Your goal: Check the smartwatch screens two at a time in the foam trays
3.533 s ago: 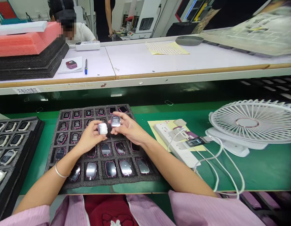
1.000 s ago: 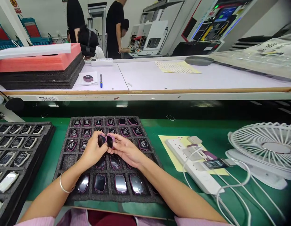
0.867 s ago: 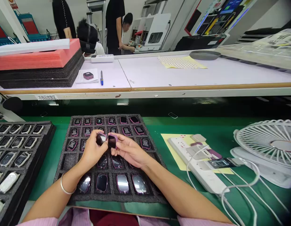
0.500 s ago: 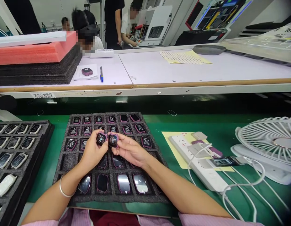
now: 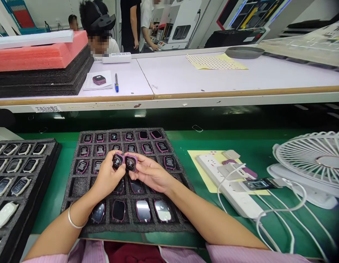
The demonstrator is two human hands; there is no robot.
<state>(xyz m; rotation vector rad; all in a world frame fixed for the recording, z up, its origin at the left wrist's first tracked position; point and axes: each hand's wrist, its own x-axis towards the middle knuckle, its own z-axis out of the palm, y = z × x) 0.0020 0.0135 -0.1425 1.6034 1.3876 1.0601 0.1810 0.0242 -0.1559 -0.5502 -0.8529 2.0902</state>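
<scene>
Two purple-cased smartwatch bodies without straps are held side by side above a dark foam tray (image 5: 77,199). My left hand (image 5: 107,176) is closed on one smartwatch (image 5: 118,160), thumb at its lower edge. The other smartwatch (image 5: 130,163) sits between the thumb and fingers of my right hand (image 5: 151,173). Both screens face me and show small lit graphics too fine to read. Beneath my hands, the tray's pockets hold several more purple watches, such as a dark-screened watch (image 5: 118,210). Part of the tray is hidden by my hands and forearms.
On the left lies another foam tray (image 5: 53,146) of pale watches. To the right are a white power strip (image 5: 227,186) with cables and a white fan (image 5: 317,160). A raised shelf (image 5: 172,80) crosses behind, bearing foam sheets (image 5: 40,58) and a pen (image 5: 116,83). People work beyond it.
The view has shifted slightly. Both hands keep their hold on the two smartwatches, almost unmoved over the tray. Across the shelf, a person's head has risen a little.
</scene>
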